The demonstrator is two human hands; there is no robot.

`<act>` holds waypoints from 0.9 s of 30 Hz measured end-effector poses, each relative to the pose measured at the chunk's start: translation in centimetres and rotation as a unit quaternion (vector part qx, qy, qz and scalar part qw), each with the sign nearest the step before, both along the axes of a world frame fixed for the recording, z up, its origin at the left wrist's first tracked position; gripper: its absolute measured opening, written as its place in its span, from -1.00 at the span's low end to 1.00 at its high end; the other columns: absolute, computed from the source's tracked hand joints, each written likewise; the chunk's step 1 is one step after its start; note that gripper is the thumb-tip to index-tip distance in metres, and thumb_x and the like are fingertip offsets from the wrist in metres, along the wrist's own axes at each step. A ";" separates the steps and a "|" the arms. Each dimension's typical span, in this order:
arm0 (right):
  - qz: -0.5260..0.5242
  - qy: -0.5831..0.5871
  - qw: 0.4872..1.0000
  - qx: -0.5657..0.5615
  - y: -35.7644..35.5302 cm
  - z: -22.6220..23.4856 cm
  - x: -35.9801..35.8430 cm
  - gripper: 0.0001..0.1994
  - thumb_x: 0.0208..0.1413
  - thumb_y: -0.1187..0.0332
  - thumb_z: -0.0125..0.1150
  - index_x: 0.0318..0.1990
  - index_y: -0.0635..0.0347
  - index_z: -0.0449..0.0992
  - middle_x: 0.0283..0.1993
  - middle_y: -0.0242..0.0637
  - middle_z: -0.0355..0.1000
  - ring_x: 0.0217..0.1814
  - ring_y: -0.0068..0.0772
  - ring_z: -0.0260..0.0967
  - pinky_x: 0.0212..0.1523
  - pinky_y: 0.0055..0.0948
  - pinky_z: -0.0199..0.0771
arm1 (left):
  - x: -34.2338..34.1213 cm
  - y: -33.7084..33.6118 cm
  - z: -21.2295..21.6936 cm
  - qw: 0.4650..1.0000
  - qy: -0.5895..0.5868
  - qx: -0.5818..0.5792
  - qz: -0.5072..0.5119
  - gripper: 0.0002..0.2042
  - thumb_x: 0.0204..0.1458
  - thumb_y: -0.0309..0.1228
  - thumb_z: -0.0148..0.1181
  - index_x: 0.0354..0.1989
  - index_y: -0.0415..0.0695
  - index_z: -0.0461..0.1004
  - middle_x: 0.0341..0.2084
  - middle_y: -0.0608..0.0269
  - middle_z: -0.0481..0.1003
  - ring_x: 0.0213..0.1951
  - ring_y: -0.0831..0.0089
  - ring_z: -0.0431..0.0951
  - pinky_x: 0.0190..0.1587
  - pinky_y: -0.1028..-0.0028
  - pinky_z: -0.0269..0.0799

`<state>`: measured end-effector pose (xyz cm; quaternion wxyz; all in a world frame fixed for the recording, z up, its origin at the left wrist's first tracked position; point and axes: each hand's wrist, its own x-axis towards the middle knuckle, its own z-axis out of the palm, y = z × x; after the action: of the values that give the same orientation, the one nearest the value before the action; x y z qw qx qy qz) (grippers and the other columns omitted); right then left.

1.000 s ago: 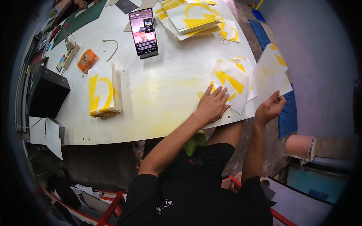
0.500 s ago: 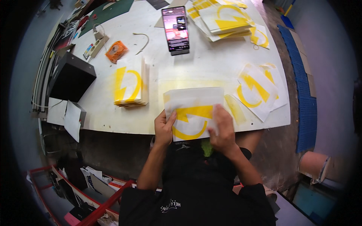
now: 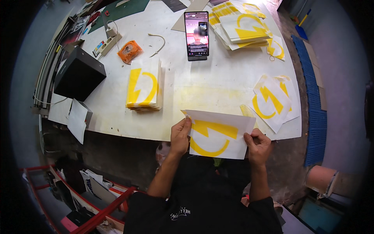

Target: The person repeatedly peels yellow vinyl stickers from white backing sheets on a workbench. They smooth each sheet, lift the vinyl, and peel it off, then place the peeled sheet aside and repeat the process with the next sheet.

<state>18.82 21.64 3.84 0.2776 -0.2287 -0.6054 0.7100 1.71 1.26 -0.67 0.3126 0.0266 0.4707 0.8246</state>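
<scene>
I hold a white printed paper (image 3: pixel 218 134) with a yellow bolt and arc, just off the table's near edge. At its left edge my left hand (image 3: pixel 180 134) pinches it near the upper corner. My right hand (image 3: pixel 258 146) grips the opposite edge between thumb and fingers. The paper looks like a flat bag or envelope, but I cannot tell which. A neat stack of similar papers (image 3: pixel 143 85) lies left of the middle. Beside my right hand, loose printed papers (image 3: pixel 270 103) overlap on the table, and a yellow-stained strip (image 3: pixel 246 110) shows behind the held paper.
A phone (image 3: pixel 196 37) stands upright at the back. Behind right is a larger pile of printed papers (image 3: pixel 245 29). Leftward are an orange packet (image 3: pixel 129 51), a power strip (image 3: pixel 110 45) and a black box (image 3: pixel 80 74). The white table (image 3: pixel 113 121) carries these.
The held paper has shifted right and down and now tilts. My right hand, blurred over its face before, now grips its right edge. The view has shifted slightly.
</scene>
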 end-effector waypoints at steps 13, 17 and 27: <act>0.096 0.006 0.995 0.010 0.6 -0.1 -1.4 -0.90 0.22 0.62 0.34 -0.16 0.36 0.53 -0.04 -0.24 0.43 0.02 -0.49 0.40 0.12 -0.45 0.40 | -1.4 -1.6 0.5 0.994 -0.043 0.026 -0.092 -0.67 0.47 -0.32 -0.02 0.03 -0.37 0.55 -0.10 0.08 0.66 -0.16 0.44 0.69 -0.08 0.46 0.64; 0.047 0.080 0.996 0.011 0.8 -1.6 -1.4 -0.92 0.22 0.65 0.31 -0.21 0.34 0.52 -0.03 -0.24 0.43 0.03 -0.47 0.41 0.13 -0.44 0.40 | -1.3 -1.6 0.5 0.994 -0.067 0.033 -0.074 -0.68 0.46 -0.32 -0.02 0.01 -0.36 0.56 -0.15 0.10 0.66 -0.19 0.47 0.69 -0.17 0.49 0.64; 0.131 -0.003 0.990 0.046 1.1 -1.5 -1.9 -0.88 0.24 0.66 0.28 -0.11 0.38 0.56 -0.05 -0.24 0.47 0.02 -0.46 0.42 0.11 -0.46 0.39 | -1.1 -1.3 0.7 0.996 -0.047 0.010 -0.081 -0.67 0.46 -0.31 0.00 -0.02 -0.37 0.58 -0.16 0.10 0.66 -0.21 0.48 0.68 -0.17 0.49 0.63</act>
<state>16.91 22.75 2.33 0.1903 -0.1363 -0.6628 0.7113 0.63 0.01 0.01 0.3998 0.0294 0.4433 0.8018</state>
